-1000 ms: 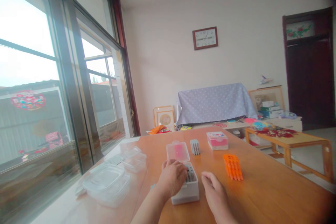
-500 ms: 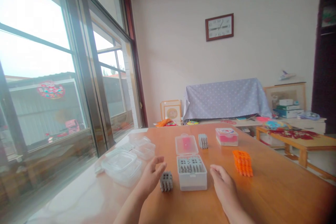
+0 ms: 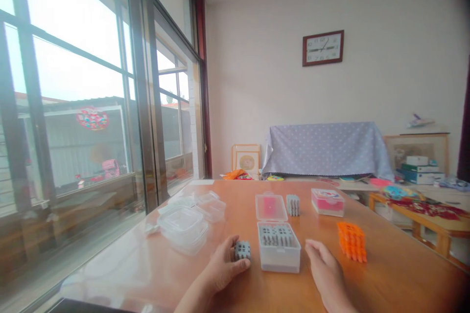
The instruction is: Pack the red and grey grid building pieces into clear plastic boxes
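Observation:
My left hand [image 3: 222, 268] is closed around a small grey block of clips [image 3: 242, 250] that rests on the wooden table [image 3: 385, 279], just left of an open clear box [image 3: 278, 252] filled with more grey pieces. The box's pink-tinted lid [image 3: 270, 207] lies flipped back behind it. My right hand [image 3: 326, 270] rests on the table to the right of the box, fingers loosely curled, holding nothing.
An orange block of clips [image 3: 351, 240] lies right of the box. A second grey block [image 3: 293, 204] and a closed pink box [image 3: 327, 201] sit farther back. Stacked clear containers [image 3: 185, 221] stand at the left, near the big window. A low table [image 3: 418, 210] is at the right.
My left hand took a grey block out of the box, set it on the table to the left, opened, and now grips it again. The view has swung leftward.

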{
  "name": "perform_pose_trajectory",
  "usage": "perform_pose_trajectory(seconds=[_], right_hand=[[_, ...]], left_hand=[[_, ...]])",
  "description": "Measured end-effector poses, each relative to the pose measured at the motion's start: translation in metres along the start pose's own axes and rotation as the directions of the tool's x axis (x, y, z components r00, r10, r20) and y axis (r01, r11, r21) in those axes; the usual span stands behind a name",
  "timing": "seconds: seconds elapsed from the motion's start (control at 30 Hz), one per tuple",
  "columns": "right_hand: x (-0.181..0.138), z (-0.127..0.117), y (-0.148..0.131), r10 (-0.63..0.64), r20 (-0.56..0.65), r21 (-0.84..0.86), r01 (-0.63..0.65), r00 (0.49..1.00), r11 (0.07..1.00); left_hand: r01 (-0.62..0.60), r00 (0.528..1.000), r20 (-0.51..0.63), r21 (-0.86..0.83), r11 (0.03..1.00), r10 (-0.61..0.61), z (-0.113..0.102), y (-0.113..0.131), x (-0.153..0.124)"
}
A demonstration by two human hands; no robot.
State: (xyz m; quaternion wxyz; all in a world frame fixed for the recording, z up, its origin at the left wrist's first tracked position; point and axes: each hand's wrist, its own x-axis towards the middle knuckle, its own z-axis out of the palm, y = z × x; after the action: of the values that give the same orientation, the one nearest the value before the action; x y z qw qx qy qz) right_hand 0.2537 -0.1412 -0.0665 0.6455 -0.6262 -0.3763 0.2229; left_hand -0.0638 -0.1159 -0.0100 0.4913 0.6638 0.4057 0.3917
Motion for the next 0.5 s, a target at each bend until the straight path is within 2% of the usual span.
perform_pose_trajectory(seconds=[0.17, 0.37, 0.5], right_hand=[[0.002, 0.002, 0.003, -0.017, -0.015, -0.037, 0.017, 1.0, 0.999], [-0.005, 0.001, -0.007, -0.034, -0.056, -0.001, 0.034, 0.998, 0.999], [-0.01, 0.0, -0.015, -0.049, -0.091, 0.021, 0.051, 0.995, 0.998]], left_hand=[[-0.03, 0.993, -0.111, 0.025, 0.999, 0.032, 0.004, -0.007, -0.001], [-0.029, 0.993, -0.112, 0.066, 0.997, 0.036, 0.005, 0.0, -0.009], [-0.072, 0.99, -0.11, 0.138, 0.988, 0.087, 0.002, -0.005, -0.01]])
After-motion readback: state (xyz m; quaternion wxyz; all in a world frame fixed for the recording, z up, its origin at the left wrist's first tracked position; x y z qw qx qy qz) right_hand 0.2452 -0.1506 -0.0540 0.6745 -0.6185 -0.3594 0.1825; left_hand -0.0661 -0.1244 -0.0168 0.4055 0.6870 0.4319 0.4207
